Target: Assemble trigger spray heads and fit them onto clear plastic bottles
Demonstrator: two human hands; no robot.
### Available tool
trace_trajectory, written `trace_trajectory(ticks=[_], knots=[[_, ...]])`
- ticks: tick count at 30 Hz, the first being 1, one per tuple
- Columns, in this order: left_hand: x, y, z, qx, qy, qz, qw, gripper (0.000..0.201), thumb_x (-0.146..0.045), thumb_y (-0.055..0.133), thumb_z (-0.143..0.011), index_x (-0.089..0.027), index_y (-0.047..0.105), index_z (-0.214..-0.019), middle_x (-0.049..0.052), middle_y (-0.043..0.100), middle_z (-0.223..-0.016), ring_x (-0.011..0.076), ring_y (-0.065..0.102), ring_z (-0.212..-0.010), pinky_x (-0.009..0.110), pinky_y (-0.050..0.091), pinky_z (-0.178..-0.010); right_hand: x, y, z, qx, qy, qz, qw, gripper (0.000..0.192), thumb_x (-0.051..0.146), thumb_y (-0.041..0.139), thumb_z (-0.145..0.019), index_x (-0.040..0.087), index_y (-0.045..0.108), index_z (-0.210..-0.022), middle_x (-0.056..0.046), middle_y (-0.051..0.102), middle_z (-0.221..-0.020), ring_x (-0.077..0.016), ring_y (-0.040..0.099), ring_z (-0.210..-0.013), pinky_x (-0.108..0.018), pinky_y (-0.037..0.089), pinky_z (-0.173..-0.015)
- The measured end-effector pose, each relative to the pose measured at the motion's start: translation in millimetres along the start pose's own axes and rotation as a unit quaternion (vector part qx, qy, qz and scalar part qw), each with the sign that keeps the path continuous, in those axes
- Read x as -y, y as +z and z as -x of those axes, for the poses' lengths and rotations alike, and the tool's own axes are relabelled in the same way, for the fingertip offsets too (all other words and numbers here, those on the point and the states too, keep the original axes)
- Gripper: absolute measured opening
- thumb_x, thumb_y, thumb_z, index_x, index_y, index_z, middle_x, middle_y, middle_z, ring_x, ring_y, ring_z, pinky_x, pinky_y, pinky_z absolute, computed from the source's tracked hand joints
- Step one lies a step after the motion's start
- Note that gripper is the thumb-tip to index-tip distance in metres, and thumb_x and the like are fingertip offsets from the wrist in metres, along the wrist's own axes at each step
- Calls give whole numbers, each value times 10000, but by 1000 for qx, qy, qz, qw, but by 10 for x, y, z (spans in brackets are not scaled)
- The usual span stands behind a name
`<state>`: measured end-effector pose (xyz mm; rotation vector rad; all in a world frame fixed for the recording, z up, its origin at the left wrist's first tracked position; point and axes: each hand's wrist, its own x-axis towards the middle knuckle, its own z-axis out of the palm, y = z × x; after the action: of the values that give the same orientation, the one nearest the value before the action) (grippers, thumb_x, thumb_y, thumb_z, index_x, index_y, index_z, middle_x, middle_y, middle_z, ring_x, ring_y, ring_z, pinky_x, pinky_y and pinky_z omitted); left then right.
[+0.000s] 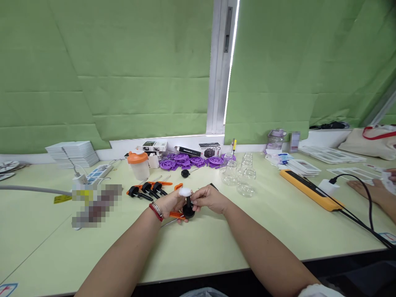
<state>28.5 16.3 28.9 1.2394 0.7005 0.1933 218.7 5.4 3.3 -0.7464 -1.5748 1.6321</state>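
both hands, the left hand (171,203) and right hand (208,199), pinch one upright black pump cap (188,209) between them, stem vertical, right fingers nearer its top.

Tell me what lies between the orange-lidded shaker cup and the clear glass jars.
In the head view, purple plastic discs lie between the shaker cup and glass jars.

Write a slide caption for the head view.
Both hands, left hand and right hand, grip a small black pump piece over the green table.

head-worn camera, looking forward and down over the table (216,243), hands (192,202) near, green blinds (123,82) beyond
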Motion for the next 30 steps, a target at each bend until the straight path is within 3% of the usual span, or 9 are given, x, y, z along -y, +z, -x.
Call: trace_trajectory(ticks=[16,30], knots=[[-19,22,15,-12,-7,-4,1000,601,-685,430,-726,-165,550,-1003,77,604,-744,198,587,-562,225,360,-391,-15,18,-13,-21,0,-8,1000,358,375,809,-550,95,724,-758,-67,692,-625,-149,627,-538,-317,510,-608],[6,42,-16,-53,-14,9,998,609,-700,416,-715,-183,506,-1024,67,585,-749,240,622,-601,231,365,-374,-13,68,-39,-65,85,-160,981,270,156,845,-449,94,670,-645,-24,664,-616,-135,639,-531,-242,506,-535]])
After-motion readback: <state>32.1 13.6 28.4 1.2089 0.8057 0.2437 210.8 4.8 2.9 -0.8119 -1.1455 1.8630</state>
